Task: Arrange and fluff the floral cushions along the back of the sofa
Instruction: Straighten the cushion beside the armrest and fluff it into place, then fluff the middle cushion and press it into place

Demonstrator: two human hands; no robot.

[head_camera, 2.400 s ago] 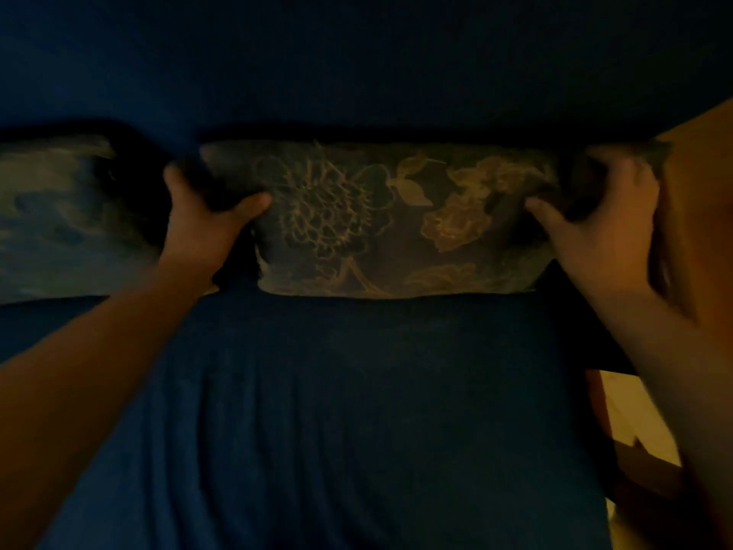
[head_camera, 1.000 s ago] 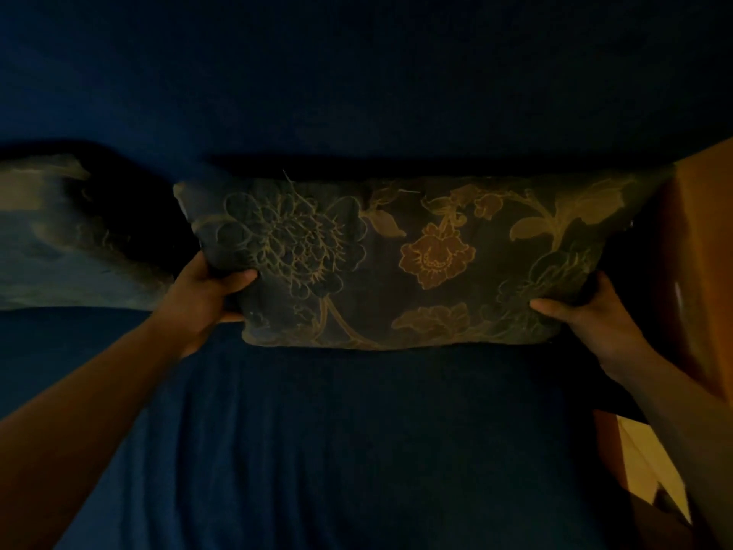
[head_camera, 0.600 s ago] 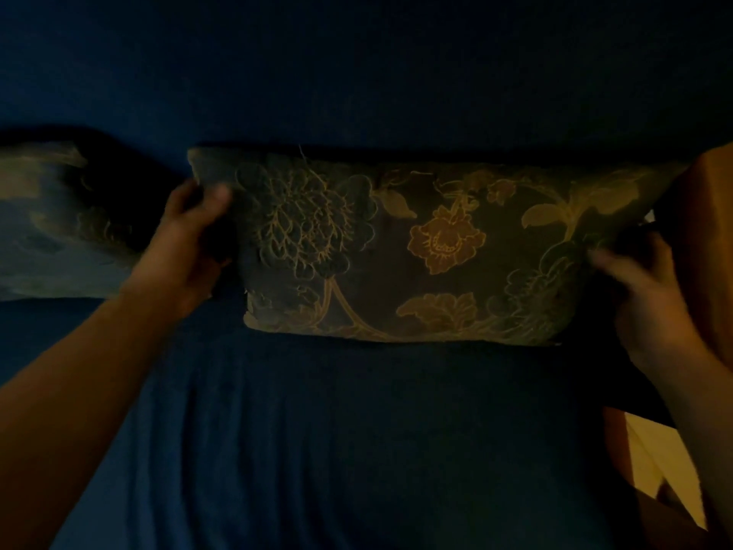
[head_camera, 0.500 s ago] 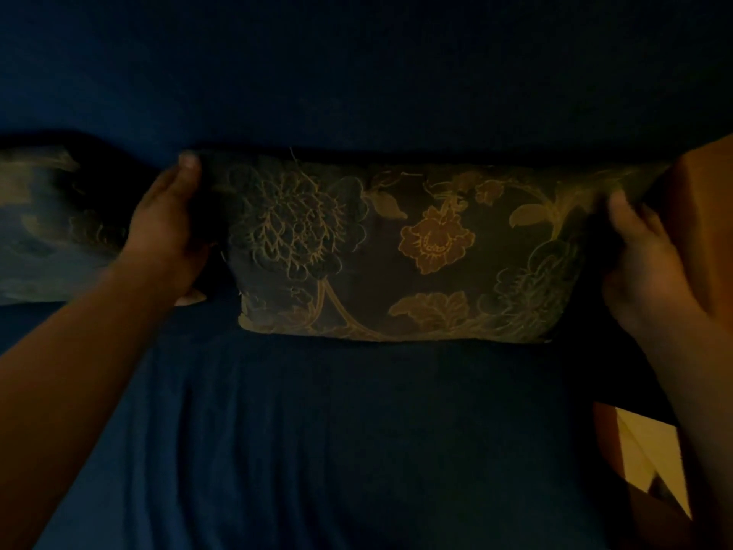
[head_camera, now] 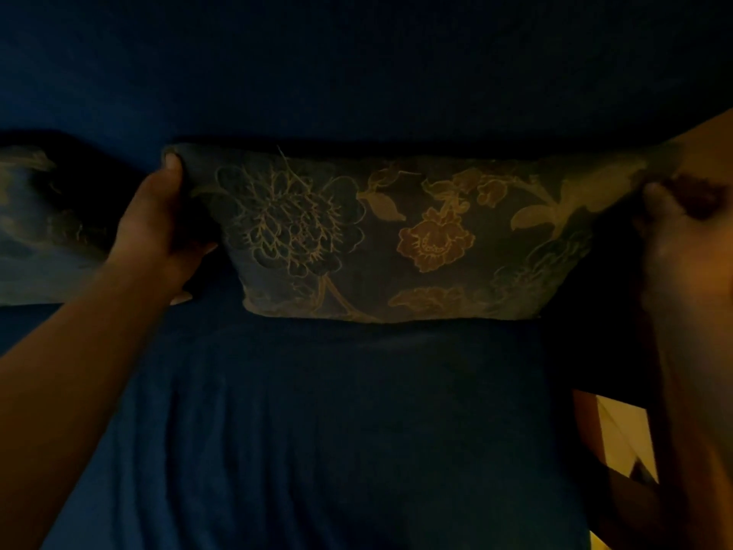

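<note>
Dimly, the blue sofa seat (head_camera: 337, 430) fills the foreground, its far right lost in shadow. Beyond it the floral cushion (head_camera: 396, 240) stands against the sofa back, stretched between the left hand (head_camera: 158, 232) pinching its upper left corner and the right hand (head_camera: 682, 248) gripping its upper right corner. Half a second ago both hands sat lower; farther left a second cushion (head_camera: 43, 232) is cut off.
</note>
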